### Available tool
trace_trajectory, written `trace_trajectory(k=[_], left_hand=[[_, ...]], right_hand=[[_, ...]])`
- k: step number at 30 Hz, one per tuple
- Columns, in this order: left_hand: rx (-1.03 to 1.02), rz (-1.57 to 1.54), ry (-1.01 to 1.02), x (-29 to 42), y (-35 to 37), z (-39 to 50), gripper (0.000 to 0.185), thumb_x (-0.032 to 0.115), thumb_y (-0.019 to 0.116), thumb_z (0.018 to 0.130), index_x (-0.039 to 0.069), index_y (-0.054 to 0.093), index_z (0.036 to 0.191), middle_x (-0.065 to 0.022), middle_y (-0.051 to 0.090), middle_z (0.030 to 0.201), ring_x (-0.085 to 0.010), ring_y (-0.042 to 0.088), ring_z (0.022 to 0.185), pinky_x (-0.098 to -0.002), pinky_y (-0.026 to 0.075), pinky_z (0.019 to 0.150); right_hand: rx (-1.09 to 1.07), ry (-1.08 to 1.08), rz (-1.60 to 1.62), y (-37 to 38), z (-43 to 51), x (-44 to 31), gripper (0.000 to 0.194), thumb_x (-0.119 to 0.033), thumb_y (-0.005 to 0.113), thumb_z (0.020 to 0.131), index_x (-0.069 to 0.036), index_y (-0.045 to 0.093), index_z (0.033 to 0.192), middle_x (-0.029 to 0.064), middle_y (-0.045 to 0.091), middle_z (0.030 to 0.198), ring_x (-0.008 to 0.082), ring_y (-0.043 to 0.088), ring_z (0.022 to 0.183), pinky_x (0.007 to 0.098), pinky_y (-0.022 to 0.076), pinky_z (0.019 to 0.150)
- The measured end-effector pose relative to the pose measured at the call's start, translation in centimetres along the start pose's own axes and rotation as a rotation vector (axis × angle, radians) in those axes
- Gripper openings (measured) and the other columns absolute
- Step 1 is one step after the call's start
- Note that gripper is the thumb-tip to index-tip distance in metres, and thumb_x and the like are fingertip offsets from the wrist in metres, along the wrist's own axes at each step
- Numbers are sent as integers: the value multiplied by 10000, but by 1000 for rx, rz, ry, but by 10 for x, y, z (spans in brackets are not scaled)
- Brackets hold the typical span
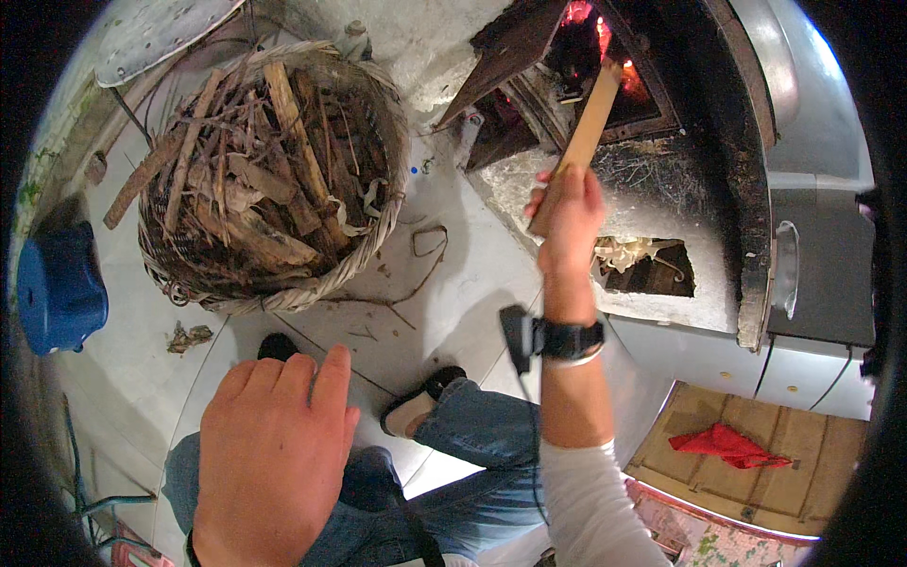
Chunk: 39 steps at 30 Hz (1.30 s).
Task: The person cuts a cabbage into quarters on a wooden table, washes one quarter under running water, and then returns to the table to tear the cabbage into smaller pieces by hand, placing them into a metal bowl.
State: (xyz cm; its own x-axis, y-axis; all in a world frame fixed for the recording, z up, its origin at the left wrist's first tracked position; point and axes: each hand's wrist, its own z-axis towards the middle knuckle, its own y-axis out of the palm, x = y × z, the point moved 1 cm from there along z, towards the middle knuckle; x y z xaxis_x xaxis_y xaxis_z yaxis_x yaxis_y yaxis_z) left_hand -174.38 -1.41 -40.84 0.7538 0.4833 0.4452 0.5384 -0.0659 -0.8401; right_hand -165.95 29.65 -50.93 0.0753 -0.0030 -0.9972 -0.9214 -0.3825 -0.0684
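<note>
My right hand [571, 207] grips the lower end of a flat piece of wood [594, 117]. The far end of the wood reaches through the opening of a wood-fired stove [645, 166], where embers [633, 79] glow red. The stove's metal door [514, 46] stands open to the left of that end. My left hand [276, 439] is in the foreground over my knees, back of the hand up; its fingers look slightly bent and nothing shows in it. Beyond it a wicker basket [386, 220] holds sticks and split firewood [287, 117].
A blue plastic stool [64, 287] stands at the far left. Twigs [407, 301] and bark scraps [189, 339] lie on the tiled floor. Below the firebox, a hole in the stove holds pale shavings [627, 253]. A red cloth [726, 446] lies on a wooden surface at right.
</note>
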Motion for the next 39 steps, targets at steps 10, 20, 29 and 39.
trace_trajectory(k=[10, 20, 29, 39], left_hand=[[-6, -20, 30, -5, -2, -3, 471, 169, 674, 785, 12, 553, 1212, -140, 596, 918, -344, 562, 862, -454, 442, 762], [7, -29, 31, -5, 0, -1, 475, 175, 683, 781, 19, 558, 1212, -142, 616, 957, -339, 573, 882, -450, 452, 789], [-14, -17, 9, -7, -1, -3, 457, 175, 664, 800, 26, 551, 1218, -143, 605, 938, -347, 569, 883, -456, 448, 801], [-25, -7, 11, -10, -2, -9, 448, 182, 645, 812, 27, 545, 1220, -143, 596, 931, -349, 562, 869, -461, 438, 778]], right_hand=[[93, 153, 392, 25, 28, 31, 131, -154, 409, 964, -24, 423, 973, 109, 534, 766, 203, 507, 578, 387, 516, 506], [74, 152, -4, -7, 126, 7, 172, -134, 409, 984, 21, 477, 952, 148, 576, 704, 248, 536, 488, 375, 456, 411], [21, -129, -277, -10, 50, 3, 188, -209, 438, 999, -31, 487, 1034, 75, 579, 787, 135, 509, 510, 305, 459, 443], [-10, 42, -232, -45, -23, 77, 253, -238, 465, 1022, -50, 502, 1186, 45, 583, 810, 78, 476, 510, 242, 408, 412]])
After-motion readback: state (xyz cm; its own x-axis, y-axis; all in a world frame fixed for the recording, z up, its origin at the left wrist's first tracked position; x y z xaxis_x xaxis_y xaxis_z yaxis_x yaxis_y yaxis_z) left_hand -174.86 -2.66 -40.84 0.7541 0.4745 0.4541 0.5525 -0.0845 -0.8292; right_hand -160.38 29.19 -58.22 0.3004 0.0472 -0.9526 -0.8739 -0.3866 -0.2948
